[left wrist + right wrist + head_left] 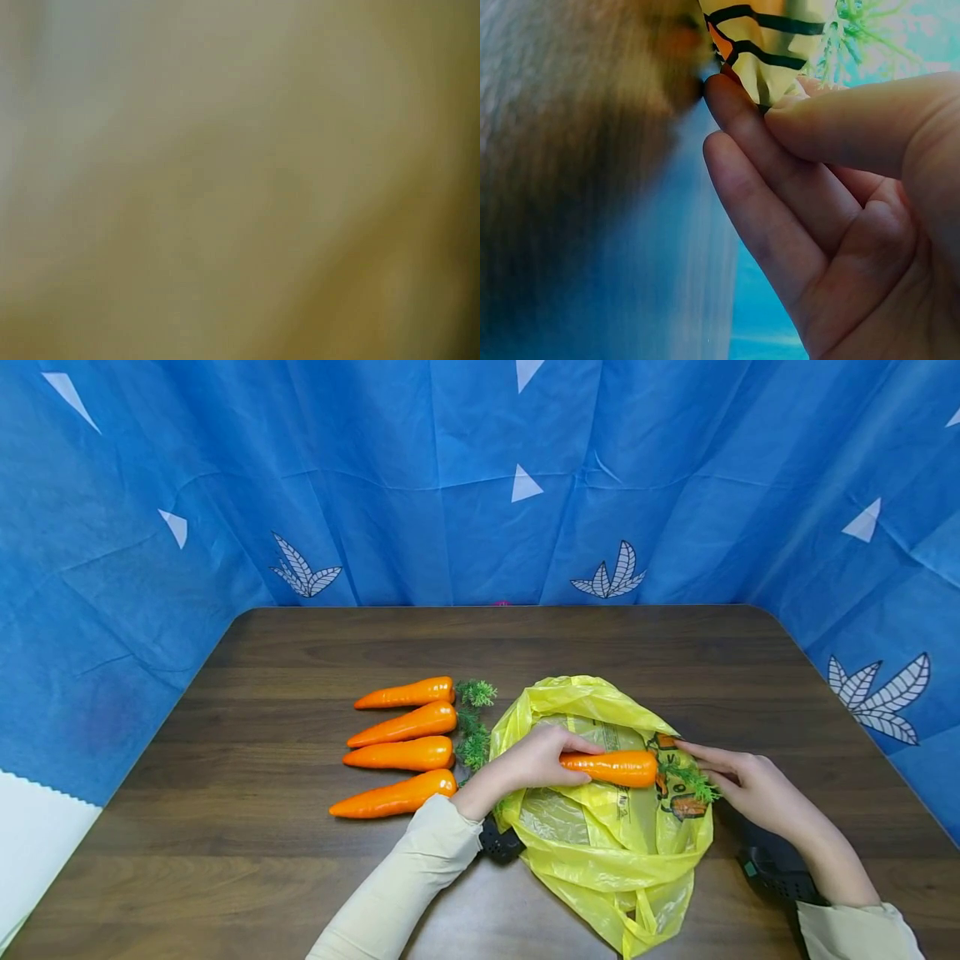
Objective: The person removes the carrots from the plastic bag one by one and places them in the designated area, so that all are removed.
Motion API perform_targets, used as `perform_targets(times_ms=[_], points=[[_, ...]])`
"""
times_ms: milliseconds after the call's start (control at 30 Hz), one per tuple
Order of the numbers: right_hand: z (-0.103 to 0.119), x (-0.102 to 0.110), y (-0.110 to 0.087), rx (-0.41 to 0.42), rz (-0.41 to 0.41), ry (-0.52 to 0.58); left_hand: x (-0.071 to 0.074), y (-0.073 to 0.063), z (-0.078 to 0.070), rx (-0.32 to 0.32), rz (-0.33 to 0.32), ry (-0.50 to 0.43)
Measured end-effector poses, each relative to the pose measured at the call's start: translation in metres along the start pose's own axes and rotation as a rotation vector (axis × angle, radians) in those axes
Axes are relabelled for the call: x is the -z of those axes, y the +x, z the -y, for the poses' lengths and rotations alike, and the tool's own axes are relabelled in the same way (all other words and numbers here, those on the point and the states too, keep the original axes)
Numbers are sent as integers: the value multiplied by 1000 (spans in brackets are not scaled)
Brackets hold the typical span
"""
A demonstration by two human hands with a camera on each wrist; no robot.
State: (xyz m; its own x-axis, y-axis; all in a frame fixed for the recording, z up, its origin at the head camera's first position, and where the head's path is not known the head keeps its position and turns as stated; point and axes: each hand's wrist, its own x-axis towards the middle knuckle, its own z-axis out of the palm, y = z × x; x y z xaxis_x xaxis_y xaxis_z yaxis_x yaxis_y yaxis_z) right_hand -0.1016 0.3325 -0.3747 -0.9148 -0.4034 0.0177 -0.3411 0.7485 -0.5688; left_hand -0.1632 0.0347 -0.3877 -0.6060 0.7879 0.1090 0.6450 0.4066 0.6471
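A carrot (615,768) with green leafy top lies across the mouth of a yellow plastic bag (607,868), its leaves pointing right. My left hand (536,760) grips the carrot near its tip, which the fingers hide. At the bag's right edge, my right hand (750,785) is beside the leaves. In the right wrist view, its thumb (840,124) and fingers pinch a fold of the bag (769,45) printed with black lines and orange. Only a blur of yellow and brown fills the left wrist view.
Several more carrots (401,753) lie in a column left of the bag, tips pointing left, leaves towards it. All rest on a dark wooden table (225,860). A blue patterned curtain (450,485) hangs around the table's back and sides.
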Motion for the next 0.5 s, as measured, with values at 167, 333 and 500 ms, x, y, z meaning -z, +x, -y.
perform_targets(times_ms=[167, 333, 500], points=[[0, 0, 0, -10, 8, 6, -2, 0, 2, -5, -1, -65], [-1, 0, 0, -9, 9, 4, -4, -1, 4, 22, -13, -157], [0, 1, 0, -23, 21, 39, -3, -1, 2, 22, -20, -141]])
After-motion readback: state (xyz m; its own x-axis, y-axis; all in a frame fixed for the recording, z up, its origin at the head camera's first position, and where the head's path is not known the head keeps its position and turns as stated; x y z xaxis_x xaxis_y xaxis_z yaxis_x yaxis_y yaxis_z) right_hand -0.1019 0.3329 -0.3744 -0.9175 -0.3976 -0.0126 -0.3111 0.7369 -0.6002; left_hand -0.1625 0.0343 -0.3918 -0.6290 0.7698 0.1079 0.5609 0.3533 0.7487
